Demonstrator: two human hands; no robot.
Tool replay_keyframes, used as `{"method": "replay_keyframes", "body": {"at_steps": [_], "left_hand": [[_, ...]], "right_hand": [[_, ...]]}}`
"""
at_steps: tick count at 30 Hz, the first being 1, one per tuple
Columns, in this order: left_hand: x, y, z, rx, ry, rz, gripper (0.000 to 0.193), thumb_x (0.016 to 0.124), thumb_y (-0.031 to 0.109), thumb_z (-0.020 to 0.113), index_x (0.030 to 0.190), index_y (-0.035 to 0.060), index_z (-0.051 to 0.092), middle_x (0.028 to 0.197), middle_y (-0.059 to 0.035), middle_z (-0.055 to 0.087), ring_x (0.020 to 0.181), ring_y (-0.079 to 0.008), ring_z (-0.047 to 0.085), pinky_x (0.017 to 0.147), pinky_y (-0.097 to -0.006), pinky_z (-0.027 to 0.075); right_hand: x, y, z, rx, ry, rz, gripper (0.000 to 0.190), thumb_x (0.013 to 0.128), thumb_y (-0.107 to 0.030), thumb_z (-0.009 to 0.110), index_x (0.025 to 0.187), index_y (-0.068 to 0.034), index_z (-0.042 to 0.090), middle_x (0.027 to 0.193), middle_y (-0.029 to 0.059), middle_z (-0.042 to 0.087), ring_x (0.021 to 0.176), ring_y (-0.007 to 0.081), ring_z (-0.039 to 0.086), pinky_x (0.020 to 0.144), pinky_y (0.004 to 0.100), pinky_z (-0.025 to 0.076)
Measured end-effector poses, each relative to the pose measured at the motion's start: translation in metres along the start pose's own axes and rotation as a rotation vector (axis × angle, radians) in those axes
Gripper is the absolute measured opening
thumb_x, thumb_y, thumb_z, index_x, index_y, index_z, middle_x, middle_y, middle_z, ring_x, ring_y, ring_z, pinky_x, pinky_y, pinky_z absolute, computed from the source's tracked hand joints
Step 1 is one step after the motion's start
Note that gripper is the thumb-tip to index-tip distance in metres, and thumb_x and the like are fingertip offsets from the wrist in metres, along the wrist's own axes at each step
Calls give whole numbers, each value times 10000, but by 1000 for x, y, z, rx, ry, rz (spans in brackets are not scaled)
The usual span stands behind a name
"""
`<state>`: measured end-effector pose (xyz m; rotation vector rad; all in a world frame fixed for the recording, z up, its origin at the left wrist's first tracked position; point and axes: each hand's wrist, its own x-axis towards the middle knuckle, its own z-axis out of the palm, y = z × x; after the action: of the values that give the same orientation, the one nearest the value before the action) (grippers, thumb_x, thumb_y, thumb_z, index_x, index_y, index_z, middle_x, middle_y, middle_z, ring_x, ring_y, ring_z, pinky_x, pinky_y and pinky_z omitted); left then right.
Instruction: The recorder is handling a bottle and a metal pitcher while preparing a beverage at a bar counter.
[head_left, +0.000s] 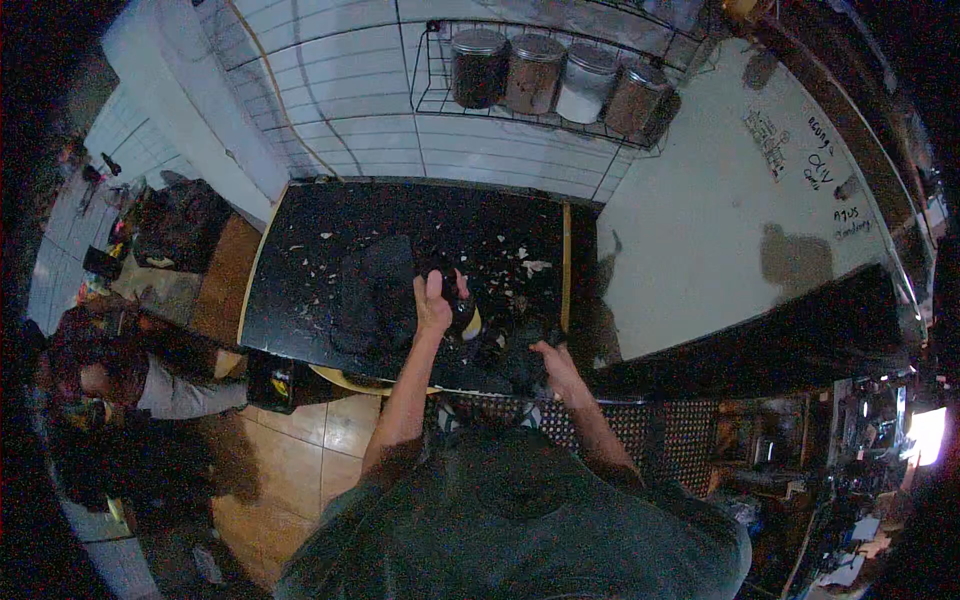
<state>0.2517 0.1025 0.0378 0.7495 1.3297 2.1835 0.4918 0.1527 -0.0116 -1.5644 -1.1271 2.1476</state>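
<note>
A black countertop (360, 210) lies before me, strewn with small pale scraps (523, 255). My left hand (435, 296) is closed around a dark object (444, 266) over the middle of the counter; its kind is too dark to tell. Just below that hand a rounded, yellowish-white patch (471, 325) shows. My right hand (553, 360) grips a dark grey cloth or bag (525, 349) near the counter's front right edge. A darker flat rectangle (379, 281) lies to the left of my left hand.
A wire rack (427, 94) on the tiled wall holds several lidded jars (480, 67). At the right stands a pale panel (675, 225) with handwriting. Another person (105, 375) is at the far left, near a black container (274, 382) below the counter's left end.
</note>
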Motion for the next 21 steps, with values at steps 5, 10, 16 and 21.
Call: {"method": "replay_keyframes", "body": {"at_steps": [5,10,16,21], "left_hand": [[-20,51,13,-214,-199,-56,628,809,620,426,684,13,521,610,-84,540,538,-192,522,626,-341,441],[-32,87,24,-179,-319,52,674,785,672,403,676,16,508,585,-74,512,543,-204,512,668,-366,435],[-29,115,34,-202,-410,-44,749,738,749,345,682,17,495,586,-75,501,562,-204,497,696,-347,419],[-31,118,44,-204,-429,-61,770,709,782,335,658,28,485,571,-77,489,564,-196,494,683,-332,420]], "right_hand": [[40,10,2,-174,-87,101,435,776,-193,561,1168,-27,473,1074,69,540,871,178,550,738,334,487],[66,38,12,318,-445,2,503,821,-213,501,1296,-87,393,1128,63,526,855,186,565,741,285,492],[32,25,52,549,-638,193,604,848,-547,464,1241,-89,445,1068,77,574,859,183,597,674,253,524],[-12,-4,66,522,-775,164,721,801,-650,429,1278,-110,414,1153,63,553,905,179,605,634,258,524]]}}
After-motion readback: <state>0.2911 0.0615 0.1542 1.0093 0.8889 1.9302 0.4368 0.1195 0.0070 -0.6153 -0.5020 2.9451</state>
